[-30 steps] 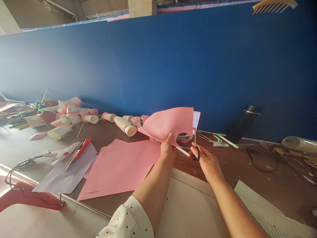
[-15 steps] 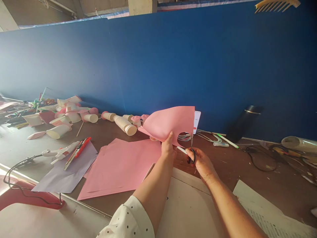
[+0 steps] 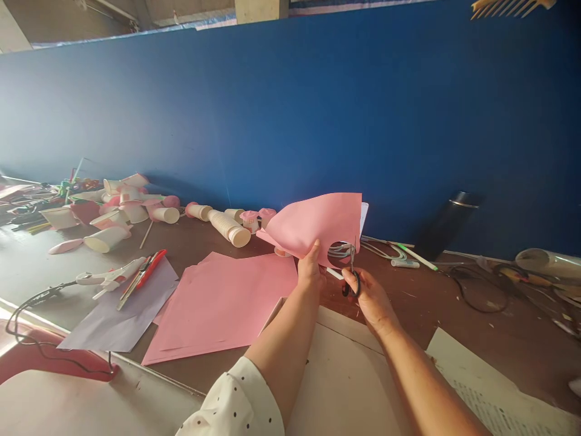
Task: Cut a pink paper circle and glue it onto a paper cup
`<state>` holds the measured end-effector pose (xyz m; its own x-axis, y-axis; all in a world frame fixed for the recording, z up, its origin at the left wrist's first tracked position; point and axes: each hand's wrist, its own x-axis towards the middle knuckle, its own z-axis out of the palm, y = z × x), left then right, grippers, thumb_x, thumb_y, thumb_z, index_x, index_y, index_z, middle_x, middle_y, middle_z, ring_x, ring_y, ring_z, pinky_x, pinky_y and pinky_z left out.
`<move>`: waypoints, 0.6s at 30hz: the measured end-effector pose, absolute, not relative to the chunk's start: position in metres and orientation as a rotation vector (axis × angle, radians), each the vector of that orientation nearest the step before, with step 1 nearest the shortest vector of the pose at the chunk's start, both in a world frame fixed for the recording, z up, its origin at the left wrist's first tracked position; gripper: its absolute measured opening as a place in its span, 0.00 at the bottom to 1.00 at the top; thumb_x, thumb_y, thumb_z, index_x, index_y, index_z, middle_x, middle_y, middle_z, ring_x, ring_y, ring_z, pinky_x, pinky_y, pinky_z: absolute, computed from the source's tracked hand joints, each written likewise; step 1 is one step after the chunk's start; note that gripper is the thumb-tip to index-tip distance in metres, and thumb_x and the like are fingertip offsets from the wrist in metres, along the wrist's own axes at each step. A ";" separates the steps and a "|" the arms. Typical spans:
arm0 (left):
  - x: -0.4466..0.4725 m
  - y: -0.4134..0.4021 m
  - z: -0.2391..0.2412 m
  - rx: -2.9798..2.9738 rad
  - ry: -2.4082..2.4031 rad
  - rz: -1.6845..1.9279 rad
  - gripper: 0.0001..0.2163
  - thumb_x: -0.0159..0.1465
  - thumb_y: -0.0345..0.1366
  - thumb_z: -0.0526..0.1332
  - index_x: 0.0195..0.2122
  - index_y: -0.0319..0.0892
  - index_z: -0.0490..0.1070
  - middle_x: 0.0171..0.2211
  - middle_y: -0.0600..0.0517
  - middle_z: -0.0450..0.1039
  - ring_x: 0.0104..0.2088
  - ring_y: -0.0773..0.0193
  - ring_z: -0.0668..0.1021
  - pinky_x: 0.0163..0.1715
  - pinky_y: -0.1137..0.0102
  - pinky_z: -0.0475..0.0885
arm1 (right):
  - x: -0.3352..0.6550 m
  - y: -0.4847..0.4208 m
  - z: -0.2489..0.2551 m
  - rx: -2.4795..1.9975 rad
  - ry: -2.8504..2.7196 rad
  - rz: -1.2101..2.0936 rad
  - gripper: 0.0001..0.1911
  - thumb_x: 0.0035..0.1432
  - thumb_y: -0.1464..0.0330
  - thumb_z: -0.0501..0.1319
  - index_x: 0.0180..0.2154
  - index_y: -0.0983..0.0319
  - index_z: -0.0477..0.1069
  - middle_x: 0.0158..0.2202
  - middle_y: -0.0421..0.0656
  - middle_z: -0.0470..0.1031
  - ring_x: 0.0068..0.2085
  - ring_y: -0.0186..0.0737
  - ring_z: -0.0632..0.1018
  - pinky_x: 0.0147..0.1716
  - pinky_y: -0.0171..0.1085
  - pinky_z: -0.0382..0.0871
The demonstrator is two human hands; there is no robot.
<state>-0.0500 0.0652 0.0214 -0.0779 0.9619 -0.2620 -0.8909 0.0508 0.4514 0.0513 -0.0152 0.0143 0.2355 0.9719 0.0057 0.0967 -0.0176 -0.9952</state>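
A sheet of pink paper is held up, bent, over the table by my left hand, its thumb on the near face. A rounded cutout shows near the sheet's lower right corner. My right hand is closed around the black handles of a pair of scissors. The blades point upward at the paper's edge beside the cutout. Behind the sheet, a phone is mostly hidden. Below and left of my left hand lies a stack of pink paper.
Paper cups and pink-and-white cup pieces lie along the blue partition. At left, a red utility knife and a white glue gun rest on purple paper. A dark bottle, cables and a printed sheet are at right.
The pink sheet has shifted slightly right, covering more of the phone. The cutout looks rounder, and the scissors' blades have moved to its right side.
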 end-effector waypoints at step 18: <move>-0.034 0.046 0.019 0.286 0.567 1.458 0.23 0.51 0.34 0.72 0.49 0.40 0.71 0.43 0.46 0.78 0.41 0.56 0.81 0.37 0.69 0.78 | 0.050 -0.015 0.019 -1.377 -0.967 0.738 0.24 0.50 0.46 0.63 0.38 0.58 0.72 0.28 0.42 0.77 0.32 0.44 0.77 0.28 0.38 0.67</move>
